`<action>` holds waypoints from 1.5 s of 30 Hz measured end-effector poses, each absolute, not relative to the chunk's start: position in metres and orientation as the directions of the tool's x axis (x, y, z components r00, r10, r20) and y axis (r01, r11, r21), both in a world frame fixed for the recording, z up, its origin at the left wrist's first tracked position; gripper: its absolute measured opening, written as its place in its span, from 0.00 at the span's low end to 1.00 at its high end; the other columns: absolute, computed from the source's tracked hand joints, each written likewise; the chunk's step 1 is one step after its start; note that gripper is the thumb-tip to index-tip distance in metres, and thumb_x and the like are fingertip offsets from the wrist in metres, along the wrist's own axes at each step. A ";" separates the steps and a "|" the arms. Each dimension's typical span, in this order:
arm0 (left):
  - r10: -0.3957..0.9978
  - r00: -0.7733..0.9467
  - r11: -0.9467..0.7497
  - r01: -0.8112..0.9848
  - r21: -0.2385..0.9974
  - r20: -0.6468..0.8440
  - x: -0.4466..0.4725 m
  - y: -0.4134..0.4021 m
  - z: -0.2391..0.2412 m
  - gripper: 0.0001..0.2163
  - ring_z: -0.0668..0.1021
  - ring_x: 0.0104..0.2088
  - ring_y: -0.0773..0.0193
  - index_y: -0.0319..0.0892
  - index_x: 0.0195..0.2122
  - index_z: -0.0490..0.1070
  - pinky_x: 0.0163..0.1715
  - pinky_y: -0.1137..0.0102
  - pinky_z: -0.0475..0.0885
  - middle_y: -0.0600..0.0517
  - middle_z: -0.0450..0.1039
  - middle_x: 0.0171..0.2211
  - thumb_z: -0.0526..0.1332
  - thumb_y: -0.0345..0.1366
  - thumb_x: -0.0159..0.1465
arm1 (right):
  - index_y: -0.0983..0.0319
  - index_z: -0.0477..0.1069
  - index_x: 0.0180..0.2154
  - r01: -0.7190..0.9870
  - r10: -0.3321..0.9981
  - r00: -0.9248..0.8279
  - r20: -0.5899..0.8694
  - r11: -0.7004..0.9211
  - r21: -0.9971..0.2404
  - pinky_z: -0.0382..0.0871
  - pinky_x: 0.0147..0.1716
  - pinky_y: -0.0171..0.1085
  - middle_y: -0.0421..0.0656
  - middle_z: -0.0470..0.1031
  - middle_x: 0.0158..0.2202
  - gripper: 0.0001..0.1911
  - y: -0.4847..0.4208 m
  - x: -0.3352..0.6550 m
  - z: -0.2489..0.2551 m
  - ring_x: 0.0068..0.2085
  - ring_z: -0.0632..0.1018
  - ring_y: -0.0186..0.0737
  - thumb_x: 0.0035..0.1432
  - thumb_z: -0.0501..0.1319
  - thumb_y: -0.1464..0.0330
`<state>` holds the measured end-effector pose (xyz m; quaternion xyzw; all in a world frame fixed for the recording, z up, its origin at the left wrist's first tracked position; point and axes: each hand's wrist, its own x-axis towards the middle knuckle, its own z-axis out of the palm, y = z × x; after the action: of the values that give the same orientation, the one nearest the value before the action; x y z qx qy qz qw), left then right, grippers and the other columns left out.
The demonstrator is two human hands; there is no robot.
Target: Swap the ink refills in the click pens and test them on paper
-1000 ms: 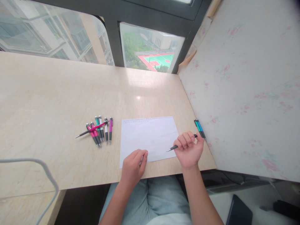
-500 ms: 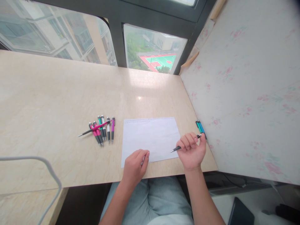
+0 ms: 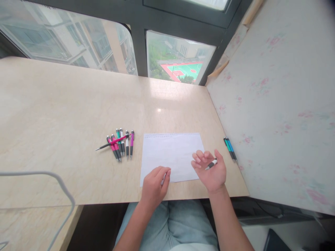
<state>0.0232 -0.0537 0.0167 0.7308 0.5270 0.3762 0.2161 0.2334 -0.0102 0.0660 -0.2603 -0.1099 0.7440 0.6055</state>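
My right hand is turned palm up above the right edge of a white sheet of paper. Its fingers are loosely curled, and a white pen with a dark grip lies across the palm, tip towards the lower left. My left hand rests at the paper's lower edge, fingers closed and thumb pressed to the forefinger. A small pale sliver shows between them; what it is I cannot make out. Beyond the right hand, a green pen and a blue pen lie side by side.
Several pens lie left of the paper, with a pink pen crossing over others and a purple pen at the end. A grey cable arches at the lower left. A papered wall bounds the desk on the right.
My right hand has loosened its fingers, and the pen has shifted from between thumb and fingers to lying in the palm. The view has turned slightly left; my left hand keeps its place.
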 end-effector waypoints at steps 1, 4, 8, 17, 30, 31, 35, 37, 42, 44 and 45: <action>0.930 0.156 -0.353 0.623 0.698 0.332 0.023 -0.052 0.018 0.08 0.77 0.36 0.61 0.43 0.43 0.72 0.38 0.66 0.72 0.47 0.77 0.35 0.53 0.32 0.68 | 0.60 0.71 0.25 -0.812 0.958 -0.143 -0.250 -0.258 -0.523 0.66 0.22 0.33 0.37 0.63 0.19 0.20 -0.010 0.231 0.064 0.24 0.69 0.33 0.61 0.58 0.53; 0.920 0.178 -0.367 0.708 0.603 0.350 0.019 -0.045 0.023 0.10 0.76 0.43 0.57 0.43 0.47 0.71 0.44 0.61 0.71 0.44 0.76 0.43 0.55 0.32 0.67 | 0.60 0.75 0.32 -0.691 0.962 -0.120 -0.246 -0.259 -0.675 0.67 0.24 0.35 0.38 0.69 0.20 0.25 -0.005 0.226 0.056 0.23 0.71 0.34 0.59 0.57 0.45; 0.926 0.232 -0.350 0.825 0.444 0.299 0.013 -0.035 0.021 0.12 0.72 0.51 0.47 0.44 0.49 0.72 0.48 0.52 0.67 0.41 0.72 0.53 0.58 0.35 0.65 | 0.60 0.74 0.37 -0.415 0.981 -0.038 -0.193 -0.191 -0.890 0.70 0.33 0.38 0.43 0.77 0.32 0.21 0.015 0.218 0.044 0.34 0.77 0.40 0.54 0.65 0.48; 0.941 0.247 -0.321 0.864 0.387 0.230 0.013 -0.034 0.016 0.12 0.71 0.52 0.47 0.44 0.49 0.72 0.48 0.53 0.65 0.42 0.70 0.55 0.58 0.37 0.65 | 0.60 0.63 0.22 0.425 0.977 0.143 0.161 0.087 -0.901 0.55 0.24 0.34 0.34 0.62 0.18 0.20 0.093 0.182 0.018 0.22 0.64 0.32 0.62 0.57 0.57; 0.961 0.219 -0.272 0.856 0.440 0.169 0.011 -0.033 0.019 0.12 0.71 0.53 0.49 0.44 0.49 0.72 0.50 0.54 0.65 0.43 0.70 0.56 0.57 0.37 0.66 | 0.60 0.59 0.21 0.530 0.975 0.127 0.181 0.088 -0.844 0.53 0.25 0.33 0.33 0.57 0.18 0.20 0.104 0.177 0.001 0.23 0.61 0.31 0.60 0.57 0.58; 0.961 0.219 -0.273 0.856 0.440 0.171 0.011 -0.033 0.019 0.12 0.71 0.53 0.49 0.44 0.49 0.72 0.50 0.54 0.65 0.43 0.70 0.56 0.57 0.37 0.66 | 0.60 0.59 0.21 0.533 0.976 0.123 0.181 0.089 -0.841 0.53 0.25 0.33 0.33 0.57 0.18 0.20 0.104 0.177 0.001 0.22 0.60 0.31 0.60 0.57 0.58; 0.960 0.218 -0.274 0.856 0.438 0.174 0.011 -0.032 0.019 0.12 0.71 0.53 0.49 0.44 0.49 0.72 0.50 0.54 0.65 0.43 0.71 0.55 0.58 0.37 0.65 | 0.60 0.60 0.21 0.549 0.977 0.108 0.185 0.096 -0.830 0.53 0.24 0.33 0.33 0.58 0.18 0.20 0.104 0.177 0.001 0.22 0.60 0.30 0.60 0.57 0.58; 0.961 0.219 -0.273 0.856 0.440 0.170 0.011 -0.032 0.018 0.12 0.71 0.53 0.49 0.44 0.49 0.72 0.50 0.54 0.65 0.43 0.70 0.56 0.58 0.37 0.65 | 0.60 0.60 0.21 0.554 0.975 0.115 0.189 0.095 -0.827 0.53 0.24 0.33 0.33 0.58 0.18 0.20 0.104 0.177 0.000 0.22 0.60 0.30 0.61 0.57 0.58; 0.959 0.226 -0.279 0.852 0.443 0.170 0.011 -0.032 0.017 0.12 0.70 0.53 0.49 0.44 0.50 0.71 0.50 0.54 0.65 0.43 0.70 0.56 0.57 0.37 0.66 | 0.60 0.59 0.21 0.554 0.968 0.154 0.199 0.082 -0.828 0.53 0.24 0.33 0.33 0.58 0.18 0.20 0.105 0.177 0.000 0.22 0.61 0.31 0.61 0.56 0.58; 0.959 0.227 -0.280 0.852 0.443 0.170 0.010 -0.033 0.017 0.12 0.70 0.53 0.49 0.44 0.50 0.71 0.50 0.54 0.65 0.43 0.70 0.56 0.57 0.37 0.66 | 0.60 0.58 0.21 0.555 0.968 0.154 0.197 0.081 -0.828 0.53 0.24 0.32 0.33 0.57 0.18 0.20 0.105 0.177 0.000 0.22 0.60 0.31 0.60 0.57 0.58; 0.959 0.227 -0.281 0.851 0.443 0.170 0.010 -0.033 0.017 0.12 0.70 0.53 0.49 0.44 0.50 0.71 0.50 0.53 0.65 0.43 0.70 0.56 0.57 0.37 0.66 | 0.60 0.58 0.21 0.555 0.969 0.152 0.195 0.080 -0.828 0.53 0.24 0.32 0.33 0.57 0.18 0.20 0.105 0.177 0.000 0.22 0.60 0.31 0.60 0.57 0.58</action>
<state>0.0102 -0.0327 0.0172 0.7727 0.5857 0.2082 0.1291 0.1771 0.1055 -0.0003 -0.6320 -0.6027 0.2463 0.4203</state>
